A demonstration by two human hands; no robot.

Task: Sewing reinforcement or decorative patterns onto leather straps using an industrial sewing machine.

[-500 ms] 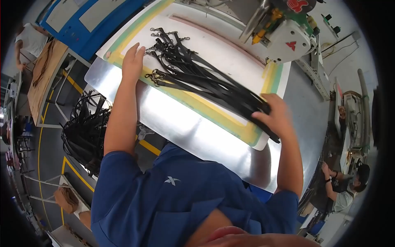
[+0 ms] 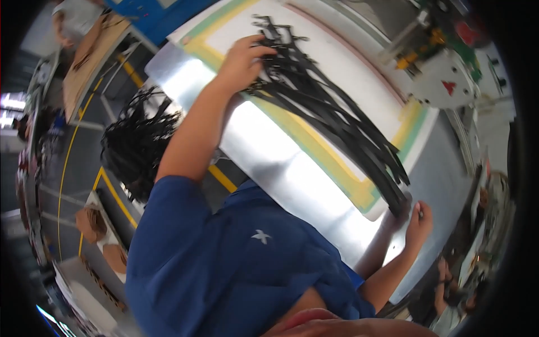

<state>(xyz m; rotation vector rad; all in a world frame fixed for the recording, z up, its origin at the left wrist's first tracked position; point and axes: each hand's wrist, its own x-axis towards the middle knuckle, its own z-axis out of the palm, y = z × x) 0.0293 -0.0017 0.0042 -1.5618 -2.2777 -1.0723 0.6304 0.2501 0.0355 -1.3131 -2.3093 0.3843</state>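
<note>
A bundle of black straps with metal clips at the far end lies slantwise over the white board. My left hand reaches in at the clip end, fingers apart and touching or just over the straps. Past the other end of the bundle, my right hand is above the shiny metal table. Its fingers are curled together; a small dark spot shows at them, too small to name. The strap ends fan out beside this hand and reach beyond the board's yellow and green taped border.
A machine head stands over the board's far right corner. A large heap of black straps hangs to my left. Further left, a person in a light shirt is beside a wooden-topped table. Another person is partly visible at lower right.
My left hand has moved from beside the clips onto them. My right hand has come off the strap ends and drawn nearer to me, its fingers now curled. The whole view has shifted.
</note>
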